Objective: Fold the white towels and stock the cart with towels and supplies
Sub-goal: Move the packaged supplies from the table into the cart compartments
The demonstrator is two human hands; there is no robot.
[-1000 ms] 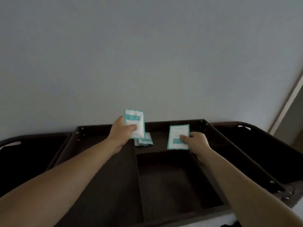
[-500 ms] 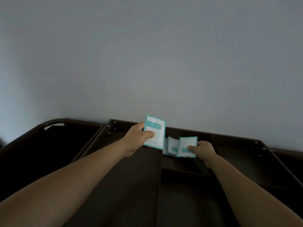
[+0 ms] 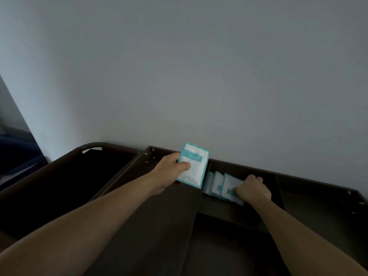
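Observation:
My left hand [image 3: 172,168] pinches a white and teal packet [image 3: 194,166] upright above the divider of the dark cart top tray [image 3: 310,182]. In the small back compartment several matching packets [image 3: 217,185] stand in a row. My right hand [image 3: 253,189] grips the rightmost packet [image 3: 231,188] of that row, low inside the compartment. No towels are in view.
The cart stands against a plain grey wall [image 3: 199,76]. A dark side bag [image 3: 59,188] hangs open at the cart's left. A larger tray compartment [image 3: 229,246] lies in front of the packets, and another [image 3: 322,212] lies to the right.
My right hand has lowered its packet into the back compartment beside the others. My left hand has kept its packet raised. The view has shifted toward the cart's left.

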